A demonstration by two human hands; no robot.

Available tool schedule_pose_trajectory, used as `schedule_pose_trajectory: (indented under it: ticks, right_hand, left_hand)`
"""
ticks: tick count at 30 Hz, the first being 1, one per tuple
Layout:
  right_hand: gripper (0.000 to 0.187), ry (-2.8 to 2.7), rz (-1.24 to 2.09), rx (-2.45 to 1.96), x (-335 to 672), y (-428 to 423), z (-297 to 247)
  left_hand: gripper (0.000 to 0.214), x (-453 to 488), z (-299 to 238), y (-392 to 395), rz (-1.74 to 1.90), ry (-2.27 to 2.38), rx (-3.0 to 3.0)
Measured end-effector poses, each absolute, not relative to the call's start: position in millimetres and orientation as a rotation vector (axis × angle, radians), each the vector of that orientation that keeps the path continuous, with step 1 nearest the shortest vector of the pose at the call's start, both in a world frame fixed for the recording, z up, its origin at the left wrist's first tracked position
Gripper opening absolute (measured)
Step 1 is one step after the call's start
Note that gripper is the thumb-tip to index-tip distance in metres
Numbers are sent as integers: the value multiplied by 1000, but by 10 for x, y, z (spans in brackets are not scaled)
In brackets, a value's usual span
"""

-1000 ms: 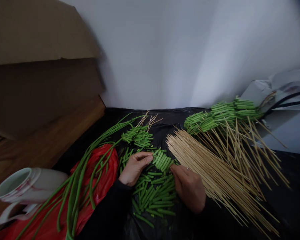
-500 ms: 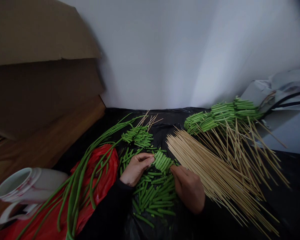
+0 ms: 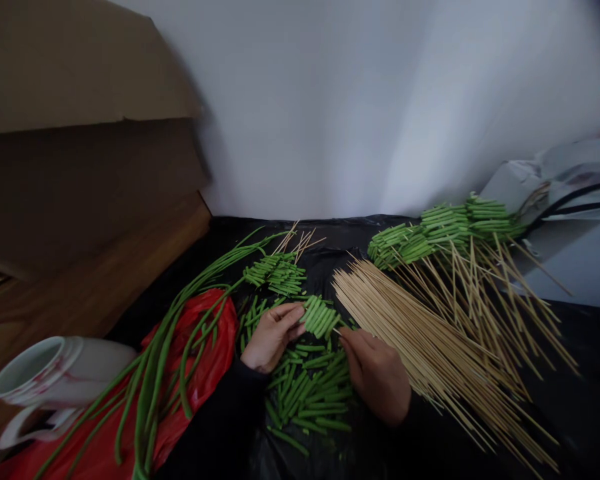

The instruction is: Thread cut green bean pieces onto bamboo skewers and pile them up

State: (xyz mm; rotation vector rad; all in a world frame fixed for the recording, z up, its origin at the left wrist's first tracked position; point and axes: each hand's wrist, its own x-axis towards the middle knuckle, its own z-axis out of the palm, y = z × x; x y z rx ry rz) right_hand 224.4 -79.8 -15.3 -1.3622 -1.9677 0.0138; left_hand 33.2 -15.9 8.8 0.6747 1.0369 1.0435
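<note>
Between my two hands hangs a row of cut green bean pieces (image 3: 319,317), lined up side by side on a skewer (image 3: 337,331). My left hand (image 3: 273,337) pinches the left end of the row between thumb and fingers. My right hand (image 3: 377,375) is closed on the skewer, whose short bare stretch shows at the row's right end. Below them lies a heap of loose bean pieces (image 3: 313,397) on black plastic sheeting (image 3: 285,460). Just beyond my left hand rests a stack of bean skewers (image 3: 277,273).
Bare bamboo skewers (image 3: 420,333) lie in a thick bundle at the right, with finished bean skewers (image 3: 445,227) behind. Long whole beans (image 3: 153,373) drape over a red plastic bag (image 3: 210,353) at the left, beside a white jug (image 3: 80,370). A cardboard box (image 3: 90,160) and wall (image 3: 305,113) stand behind.
The bean row has shifted slightly left with my left hand. A short length of bare skewer now shows between the row and my right hand, which has barely moved.
</note>
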Motion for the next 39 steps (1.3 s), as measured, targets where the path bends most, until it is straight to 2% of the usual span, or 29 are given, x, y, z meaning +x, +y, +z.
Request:
schedule_pose_trajectory:
  ticks: [4,36,39]
  right_hand:
    - [22,-1979,-9,-1380,2251,-806,-135]
    - [27,-2007,-78,-1394,2271,-830,-154]
    - [27,-2009,-168,-1396,2297,-815,-139]
  left_hand:
    - [29,281,105,-110,1134,1054,580]
    - [26,250,127,-111,1037,1112,603]
    - [26,208,175,-104,1031,1117,706]
